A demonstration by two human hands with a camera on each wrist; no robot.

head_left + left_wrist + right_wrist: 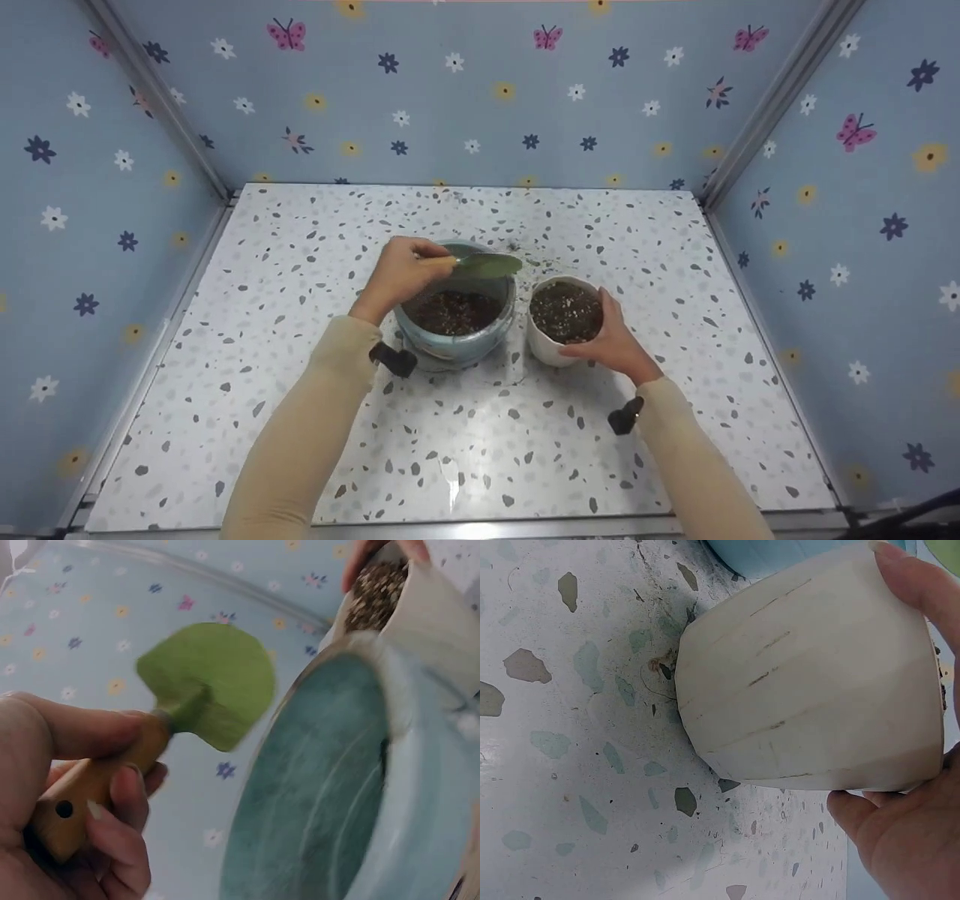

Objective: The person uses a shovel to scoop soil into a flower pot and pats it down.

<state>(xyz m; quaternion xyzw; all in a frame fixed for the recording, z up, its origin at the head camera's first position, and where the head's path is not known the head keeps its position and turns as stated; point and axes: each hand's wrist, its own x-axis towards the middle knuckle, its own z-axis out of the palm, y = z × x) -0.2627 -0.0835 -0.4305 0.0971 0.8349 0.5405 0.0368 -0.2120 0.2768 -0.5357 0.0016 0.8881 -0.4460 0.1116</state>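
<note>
My left hand [407,271] grips the wooden handle of a small green trowel [214,682], its blade over the far part of a blue glazed pot [457,346]. Dark soil [459,311] lies low inside that pot. No soil heap shows on the blade face in the left wrist view. To the right stands a white pot [802,690], filled close to its rim with speckled soil [566,311]. My right hand [611,341] holds this pot at its right side, thumb and fingers spread around the wall near the rim.
Both pots stand on a white speckled tabletop [465,435]. Dark crumbs [536,261] are scattered behind and between them. Blue flowered panels [480,97] with metal corner posts enclose the back and both sides. A dark cable [915,510] shows at the lower right.
</note>
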